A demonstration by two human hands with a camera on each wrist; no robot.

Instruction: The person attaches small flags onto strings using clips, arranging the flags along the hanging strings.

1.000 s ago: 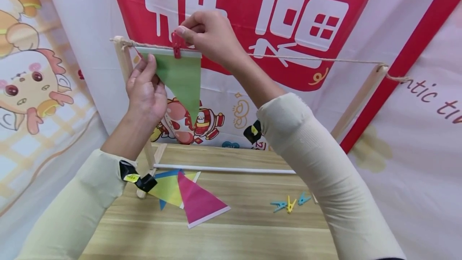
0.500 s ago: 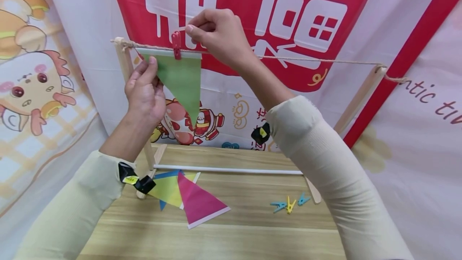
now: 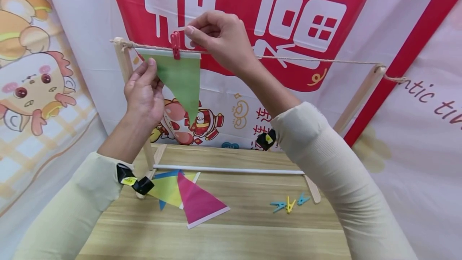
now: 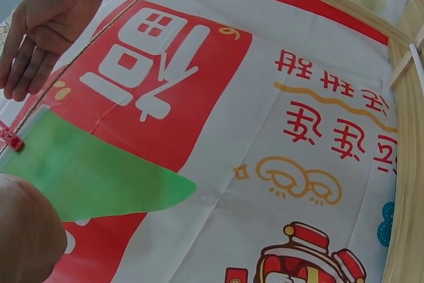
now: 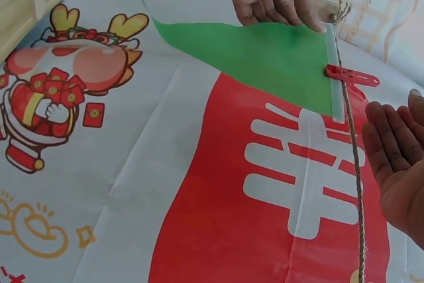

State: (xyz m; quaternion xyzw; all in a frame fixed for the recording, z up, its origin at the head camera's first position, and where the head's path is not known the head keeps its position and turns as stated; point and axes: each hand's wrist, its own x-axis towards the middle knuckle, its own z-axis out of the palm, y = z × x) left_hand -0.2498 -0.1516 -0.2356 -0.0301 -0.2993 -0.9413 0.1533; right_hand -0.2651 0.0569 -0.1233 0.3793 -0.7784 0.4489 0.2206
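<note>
A green triangular pennant hangs from a twine line, its white top edge held to the twine by a red clothespin. My left hand pinches the pennant near its upper left corner, thumb in front and fingers behind. Just right of the clothespin is my right hand, apart from it. In the right wrist view, nothing lies in the loosely bent fingers of the right hand, and the red clothespin grips twine and pennant edge.
Pink, yellow and blue pennants overlap on the wooden table. Two blue clothespins and a yellow clothespin lie to the right. Wooden posts carry the twine; a white rod joins them low down. A printed cloth hangs behind.
My right hand has let go of the red clothespin and drawn slightly to the right. The clothespin stays on the twine and pennant; my left hand keeps its pinch.
</note>
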